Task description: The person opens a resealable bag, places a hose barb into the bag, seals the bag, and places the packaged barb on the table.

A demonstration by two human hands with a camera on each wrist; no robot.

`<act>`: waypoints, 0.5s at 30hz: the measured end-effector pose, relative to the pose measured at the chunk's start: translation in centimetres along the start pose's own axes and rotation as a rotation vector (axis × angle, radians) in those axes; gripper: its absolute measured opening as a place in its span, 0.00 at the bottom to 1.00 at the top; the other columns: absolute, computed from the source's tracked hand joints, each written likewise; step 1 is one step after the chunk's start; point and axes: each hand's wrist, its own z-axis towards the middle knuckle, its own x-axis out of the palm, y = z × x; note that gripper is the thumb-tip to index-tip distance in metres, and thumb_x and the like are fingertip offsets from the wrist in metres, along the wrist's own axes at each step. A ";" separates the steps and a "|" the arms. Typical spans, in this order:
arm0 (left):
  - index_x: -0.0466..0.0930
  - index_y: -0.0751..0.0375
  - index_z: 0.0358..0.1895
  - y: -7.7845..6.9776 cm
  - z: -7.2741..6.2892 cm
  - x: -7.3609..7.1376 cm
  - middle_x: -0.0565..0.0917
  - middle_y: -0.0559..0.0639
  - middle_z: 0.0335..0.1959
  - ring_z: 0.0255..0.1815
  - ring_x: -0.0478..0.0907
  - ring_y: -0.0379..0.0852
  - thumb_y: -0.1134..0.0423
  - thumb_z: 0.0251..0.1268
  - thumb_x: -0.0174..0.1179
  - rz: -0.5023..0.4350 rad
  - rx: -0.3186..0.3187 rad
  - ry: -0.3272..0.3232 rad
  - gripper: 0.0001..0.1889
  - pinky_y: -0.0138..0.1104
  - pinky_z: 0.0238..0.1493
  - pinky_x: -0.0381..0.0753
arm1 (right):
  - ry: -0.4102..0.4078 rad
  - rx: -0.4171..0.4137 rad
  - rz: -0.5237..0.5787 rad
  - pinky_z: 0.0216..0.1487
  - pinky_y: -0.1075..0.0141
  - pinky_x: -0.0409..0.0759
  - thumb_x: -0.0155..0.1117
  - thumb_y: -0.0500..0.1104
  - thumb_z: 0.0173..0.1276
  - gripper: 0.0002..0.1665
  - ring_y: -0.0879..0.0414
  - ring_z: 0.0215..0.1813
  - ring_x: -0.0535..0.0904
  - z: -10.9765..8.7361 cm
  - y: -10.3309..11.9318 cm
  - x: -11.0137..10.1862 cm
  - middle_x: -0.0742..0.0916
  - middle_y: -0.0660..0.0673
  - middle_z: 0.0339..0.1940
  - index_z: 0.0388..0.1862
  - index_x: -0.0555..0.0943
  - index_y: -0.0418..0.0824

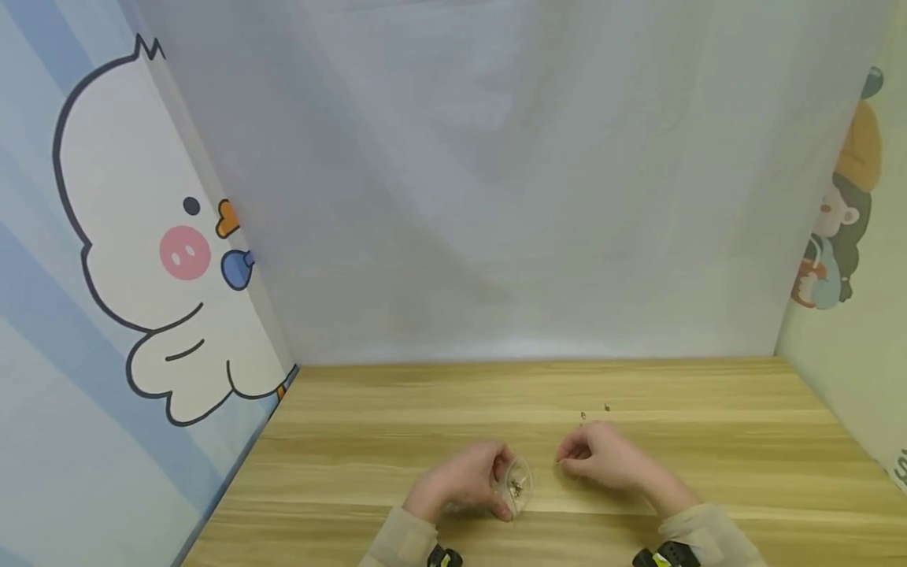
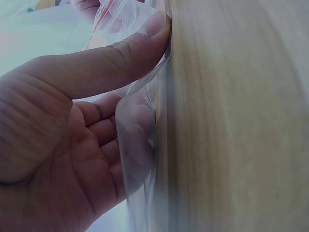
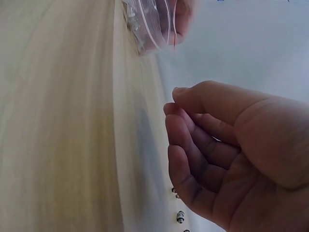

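My left hand (image 1: 468,476) grips a clear zip bag (image 1: 523,472) between thumb and fingers, low over the wooden table. The bag's mouth gapes toward the right, and several small metal parts (image 1: 516,489) lie inside it. In the left wrist view the thumb (image 2: 140,46) presses along the plastic, with fingers behind it. My right hand (image 1: 602,457) is to the right of the bag, apart from it. Its thumb and index fingertip pinch together, with a tiny dark piece just visible at the tips in the head view. The right wrist view hides that piece.
Small metal parts (image 1: 606,407) lie on the table (image 1: 397,402) beyond my right hand; a shiny one (image 3: 180,217) shows below the fingers in the right wrist view. A grey-white sheet (image 1: 496,197) closes off the back, and printed panels stand at both sides.
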 end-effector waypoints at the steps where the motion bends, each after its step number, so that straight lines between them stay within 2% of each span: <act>1: 0.79 0.57 0.50 0.0 0.0 0.0 0.76 0.40 0.35 0.32 0.71 0.33 0.69 0.39 0.90 -0.001 0.000 0.002 0.33 0.28 0.38 0.77 | 0.004 -0.005 -0.002 0.41 0.66 0.84 0.77 0.37 0.67 0.05 0.64 0.36 0.84 0.0 0.0 0.1 0.89 0.55 0.34 0.39 0.89 0.38; 15: 0.78 0.57 0.49 -0.1 0.1 0.0 0.77 0.41 0.35 0.33 0.72 0.35 0.70 0.39 0.89 -0.020 0.001 0.007 0.33 0.29 0.38 0.76 | 0.023 -0.031 -0.013 0.43 0.65 0.85 0.77 0.38 0.68 0.04 0.64 0.38 0.84 0.2 0.1 0.8 0.90 0.55 0.35 0.39 0.90 0.40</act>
